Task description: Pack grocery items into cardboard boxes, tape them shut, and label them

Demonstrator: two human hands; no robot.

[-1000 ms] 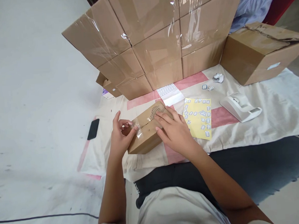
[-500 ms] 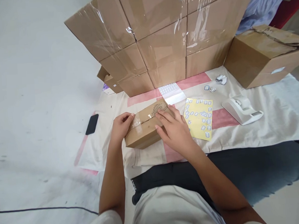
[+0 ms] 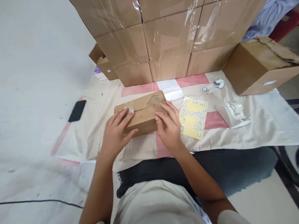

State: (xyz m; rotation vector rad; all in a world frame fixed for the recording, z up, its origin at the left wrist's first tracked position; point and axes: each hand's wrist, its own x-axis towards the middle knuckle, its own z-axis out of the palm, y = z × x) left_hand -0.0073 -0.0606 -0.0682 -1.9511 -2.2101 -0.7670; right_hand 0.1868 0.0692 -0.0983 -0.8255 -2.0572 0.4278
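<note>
A small brown cardboard box lies on the cloth in front of me, a strip of clear tape across its left part and a dark printed mark near its right end. My left hand lies over the box's left front edge, fingers stretched across the top and thumb apart along the front side. At the right end, my right hand grips the box with bent fingers on the top edge and the thumb at the front. A yellow sticker sheet lies just right of that hand.
Taped cardboard boxes are stacked behind. A white tape dispenser and a larger carton stand to the right. Behind the small box lies a white label sheet; loose labels lie farther right. A black phone lies left.
My left hand has gone from a pinch at the tape to outstretched fingers over the box. The right hand has shifted to the box's right end. The camera view has also shifted.
</note>
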